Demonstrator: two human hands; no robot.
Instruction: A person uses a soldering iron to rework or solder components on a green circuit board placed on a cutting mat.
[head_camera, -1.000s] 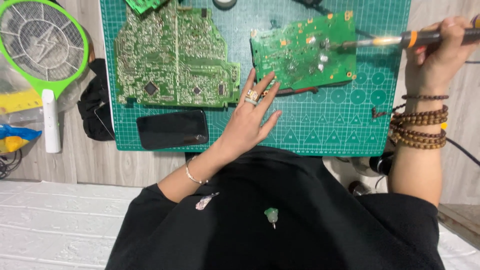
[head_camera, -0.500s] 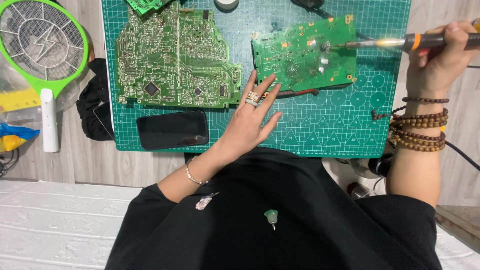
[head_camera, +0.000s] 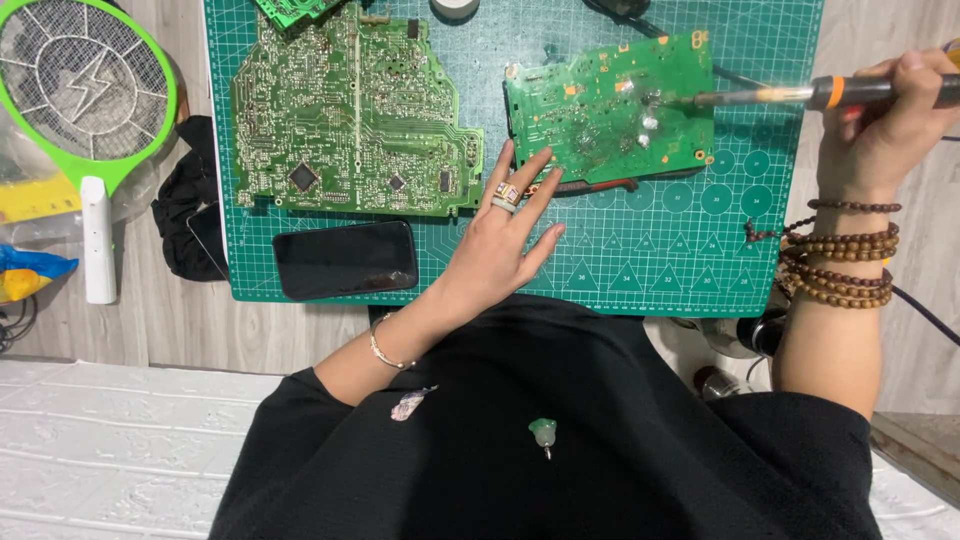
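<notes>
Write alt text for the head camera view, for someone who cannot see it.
A right hand holds a soldering iron with its tip on a small green circuit board, which the left hand steadies on a green gridded cutting mat. A larger green circuit board lies alongside.

Matt green cutting mat (head_camera: 650, 270), glossy black phone (head_camera: 345, 259), wooden bead bracelets (head_camera: 838, 262), metal-tipped soldering iron (head_camera: 800, 95)

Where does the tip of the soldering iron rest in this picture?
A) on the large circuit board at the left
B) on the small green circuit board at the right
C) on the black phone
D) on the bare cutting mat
B: the right hand holds the soldering iron with its tip on the small green circuit board, while the left hand steadies that board's lower edge.
</notes>
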